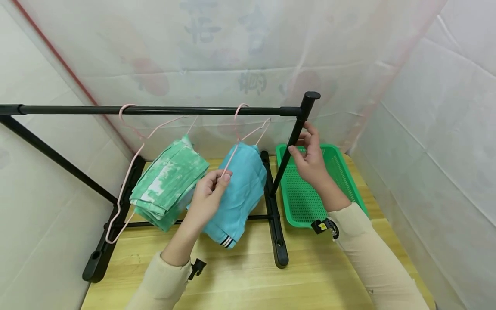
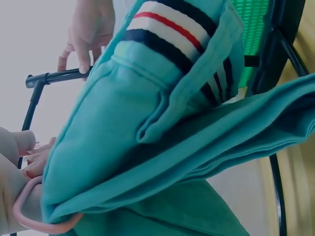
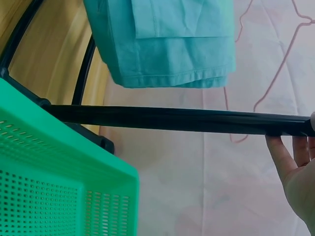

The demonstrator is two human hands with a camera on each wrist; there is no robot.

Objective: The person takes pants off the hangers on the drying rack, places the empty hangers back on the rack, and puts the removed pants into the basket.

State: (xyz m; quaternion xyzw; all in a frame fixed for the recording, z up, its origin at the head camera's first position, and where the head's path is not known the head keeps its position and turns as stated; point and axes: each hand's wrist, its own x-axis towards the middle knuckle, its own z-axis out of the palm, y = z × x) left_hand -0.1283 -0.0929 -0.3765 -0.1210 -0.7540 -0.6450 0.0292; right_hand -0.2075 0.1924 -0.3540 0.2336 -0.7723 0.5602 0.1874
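Note:
My left hand [image 1: 209, 196] pinches the lower corner of a pink hanger [image 1: 229, 161] hooked on the rack's top bar [image 1: 186, 110]. Folded over this hanger is a blue garment [image 1: 242, 189], with a dark, white and red striped band in the left wrist view. My right hand [image 1: 313, 160] holds the black upright post [image 1: 286, 161] of the rack below its top end, thumb in front and fingers behind. Further left on the bar, a second pink hanger [image 1: 125, 181] carries a folded green and white cloth [image 1: 170, 176].
A green perforated basket [image 1: 284, 206] stands on the wooden table [image 1: 240, 284] behind and right of the post. Black rack feet [image 1: 280, 249] rest on the tabletop. White sheeting [image 1: 434, 120] encloses the back and sides.

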